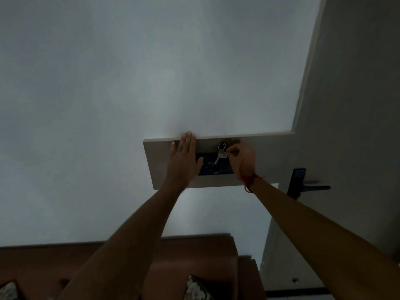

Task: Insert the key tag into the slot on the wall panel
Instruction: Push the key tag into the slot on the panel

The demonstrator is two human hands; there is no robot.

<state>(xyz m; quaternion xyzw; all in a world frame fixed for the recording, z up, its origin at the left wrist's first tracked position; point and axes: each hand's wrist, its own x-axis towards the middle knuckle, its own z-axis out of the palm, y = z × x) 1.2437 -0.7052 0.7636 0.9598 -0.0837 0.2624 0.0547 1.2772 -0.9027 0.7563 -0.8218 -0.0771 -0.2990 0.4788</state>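
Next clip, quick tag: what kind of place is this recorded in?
Probably a hotel or guest room by its entrance, dimly lit. A wall panel with dark controls takes a key on a ring, a door with an electronic lock handle stands to the right, and brown wooden furniture sits below.

The pale wall [108, 94] carries a light rectangular wall panel [161, 161], mounted just right of centre. Set into the panel is a dark blue plate [223, 169] with a round black knob [209, 165] on it. At 12 o'clock from the knob, a key ring [222, 146] hangs near the panel's top edge, a silver key [220, 157] dangling below it across the plate. The left hand [184, 159] lies flat on the panel at 9 o'clock from the knob.
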